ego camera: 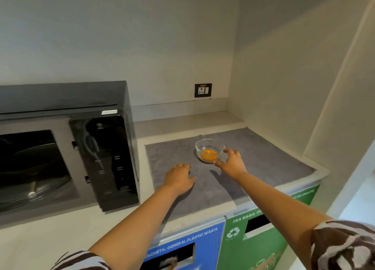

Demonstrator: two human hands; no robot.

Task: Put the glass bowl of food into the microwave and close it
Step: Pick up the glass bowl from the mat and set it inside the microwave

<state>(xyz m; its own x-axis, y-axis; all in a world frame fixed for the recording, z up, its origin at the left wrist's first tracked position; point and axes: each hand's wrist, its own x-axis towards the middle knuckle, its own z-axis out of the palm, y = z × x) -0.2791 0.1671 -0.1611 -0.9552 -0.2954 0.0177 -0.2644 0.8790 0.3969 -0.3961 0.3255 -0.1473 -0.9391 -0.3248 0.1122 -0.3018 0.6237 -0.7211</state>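
Note:
A small clear glass bowl (209, 150) with orange food in it stands on a grey mat (263, 158) on the counter. My right hand (232, 162) is spread just to the right of the bowl, thumb and fingers close around its near side, holding nothing. My left hand (179, 177) rests palm down on the mat, left of the bowl, fingers loosely apart. The black microwave (105, 158) stands at the left with its cavity (30, 168) exposed and a glass turntable inside; its door is out of view.
A wall socket (203, 90) sits on the back wall behind the mat. Below the counter's front edge are a blue plastic-waste bin front (186, 247) and a green recycling bin front (263, 235). A side wall closes the counter on the right.

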